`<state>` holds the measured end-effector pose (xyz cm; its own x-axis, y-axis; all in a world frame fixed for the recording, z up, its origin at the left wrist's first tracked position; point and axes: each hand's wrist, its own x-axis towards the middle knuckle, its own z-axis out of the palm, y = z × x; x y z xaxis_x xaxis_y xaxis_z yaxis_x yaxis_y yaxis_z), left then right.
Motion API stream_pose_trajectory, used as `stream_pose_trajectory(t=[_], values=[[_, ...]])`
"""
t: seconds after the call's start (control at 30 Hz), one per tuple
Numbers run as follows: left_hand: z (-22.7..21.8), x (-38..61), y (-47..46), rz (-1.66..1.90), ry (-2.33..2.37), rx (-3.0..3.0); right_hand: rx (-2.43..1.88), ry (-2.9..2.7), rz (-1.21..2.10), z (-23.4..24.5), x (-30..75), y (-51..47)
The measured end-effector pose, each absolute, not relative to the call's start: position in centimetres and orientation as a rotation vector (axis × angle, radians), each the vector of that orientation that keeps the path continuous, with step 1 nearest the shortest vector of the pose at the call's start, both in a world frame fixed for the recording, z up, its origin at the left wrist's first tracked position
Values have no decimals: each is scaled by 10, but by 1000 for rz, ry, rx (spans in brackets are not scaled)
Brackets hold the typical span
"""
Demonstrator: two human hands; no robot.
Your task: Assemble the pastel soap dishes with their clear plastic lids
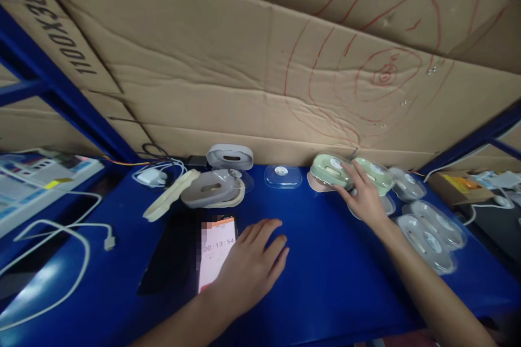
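My left hand (250, 265) lies flat on the blue table (325, 260), fingers stretched out, its edge beside a phone (217, 252) whose lit screen shows a timer. My right hand (363, 195) reaches to the back right and rests its fingers on a pale green oval case (330, 169) under a clear plastic cover. A second green case (376, 173) lies just behind that hand. Whether the right fingers grip the case or only touch it is unclear.
Grey oval cases (211, 188) and a beige one (169, 203) lie at the back centre, with a clear lid (283, 175). Several clear-packed cases (427, 230) sit on the right. White cables (73, 238) and a charger (150, 176) lie at left. Cardboard (260, 65) walls the back.
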<state>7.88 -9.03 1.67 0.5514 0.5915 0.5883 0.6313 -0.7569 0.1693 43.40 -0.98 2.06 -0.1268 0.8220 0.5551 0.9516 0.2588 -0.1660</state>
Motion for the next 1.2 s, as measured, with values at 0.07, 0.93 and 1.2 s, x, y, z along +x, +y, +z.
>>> stream_pose_trajectory(t=[0.07,0.93,1.2], values=[[15,79,-91,-973,-1070,-2724,-1558,-2017,-313,21,442,-7],[9,37,-27,-640,-1437,-2384,-1211,-2404,-110,-3,279,21],[7,31,-26,-593,-1604,-2279,-1145,-2464,-2,-1,260,-4]])
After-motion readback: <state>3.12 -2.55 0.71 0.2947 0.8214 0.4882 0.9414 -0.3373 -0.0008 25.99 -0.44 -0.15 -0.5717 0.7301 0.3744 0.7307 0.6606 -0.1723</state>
